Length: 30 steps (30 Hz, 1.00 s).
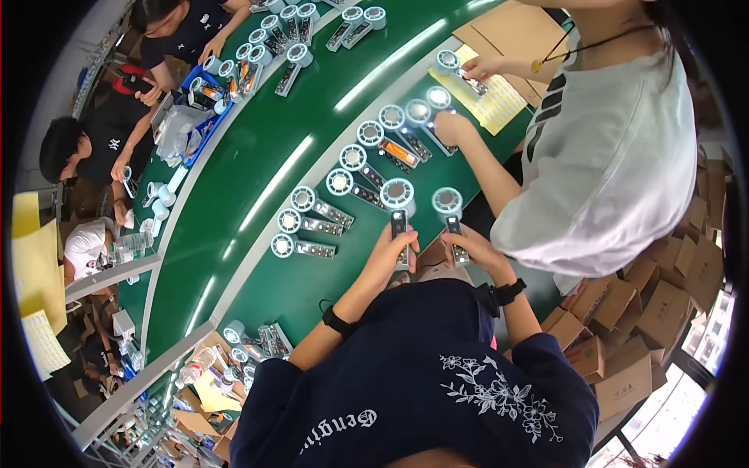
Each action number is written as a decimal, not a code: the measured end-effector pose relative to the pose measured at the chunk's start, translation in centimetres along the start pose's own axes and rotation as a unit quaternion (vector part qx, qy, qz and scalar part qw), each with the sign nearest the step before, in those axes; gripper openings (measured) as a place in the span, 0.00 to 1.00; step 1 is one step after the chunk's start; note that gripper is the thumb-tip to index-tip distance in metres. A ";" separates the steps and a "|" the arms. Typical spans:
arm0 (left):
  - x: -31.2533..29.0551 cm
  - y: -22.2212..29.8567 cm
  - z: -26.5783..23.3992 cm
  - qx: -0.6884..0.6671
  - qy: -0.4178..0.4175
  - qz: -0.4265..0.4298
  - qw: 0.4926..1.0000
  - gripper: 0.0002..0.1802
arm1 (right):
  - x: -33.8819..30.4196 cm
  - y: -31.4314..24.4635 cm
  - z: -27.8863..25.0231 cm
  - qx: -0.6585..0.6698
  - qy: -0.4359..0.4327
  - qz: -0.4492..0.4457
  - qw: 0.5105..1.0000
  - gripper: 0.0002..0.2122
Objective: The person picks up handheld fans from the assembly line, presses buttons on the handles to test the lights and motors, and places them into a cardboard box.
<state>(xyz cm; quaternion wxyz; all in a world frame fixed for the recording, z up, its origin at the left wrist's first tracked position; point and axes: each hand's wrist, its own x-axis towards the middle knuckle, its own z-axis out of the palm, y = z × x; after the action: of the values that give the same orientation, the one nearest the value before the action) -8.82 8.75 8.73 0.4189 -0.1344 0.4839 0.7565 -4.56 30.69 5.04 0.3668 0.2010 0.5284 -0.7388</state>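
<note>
My left hand [384,257] is closed around the handle of a light-blue handheld fan [399,214], its round head pointing away from me. The fan's handle is uncovered, with dark and silver parts showing inside. A second handheld fan [449,214] of the same kind is gripped by its handle in my right hand [477,248], just right of the first. Both are held upright side by side near the bench's front edge, heads apart. Left of my hands, several similar fans [316,224] lie on the green bench [257,288]. Palms and some fingertips are hidden.
A co-worker in a grey shirt [608,164] at right handles fans over a yellow sheet [499,97]. More fans [370,134] line the bench. Across a green belt [257,148] other people work by a blue tray [204,132]. Cardboard boxes [624,312] stand behind at right.
</note>
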 end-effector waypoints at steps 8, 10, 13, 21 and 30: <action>7.1 -4.0 -1.1 0.186 0.033 -0.017 0.982 0.17 | 5.8 4.6 -9.6 -0.099 0.280 -0.106 0.949 0.16; 8.3 -5.0 -1.3 0.254 0.046 -0.006 0.966 0.19 | 6.8 3.8 -10.9 -0.076 0.327 -0.123 0.934 0.16; 8.8 -5.2 -0.8 0.467 0.055 0.083 0.879 0.21 | 7.9 2.6 -12.9 -0.069 0.374 -0.147 0.913 0.16; 11.2 -6.6 -1.1 0.563 0.133 0.112 0.808 0.21 | 13.0 -2.0 -15.7 -0.081 0.388 -0.190 0.898 0.16; 8.9 -5.4 -1.7 0.512 0.089 0.115 0.847 0.21 | 16.5 -5.1 -17.8 -0.094 0.382 -0.222 0.892 0.16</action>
<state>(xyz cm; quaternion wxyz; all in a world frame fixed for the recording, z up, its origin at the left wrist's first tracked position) -10.45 12.76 -0.89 0.2938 0.0888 0.8496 0.4290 -20.79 42.66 -9.44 -0.0193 0.3101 0.7256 -0.6141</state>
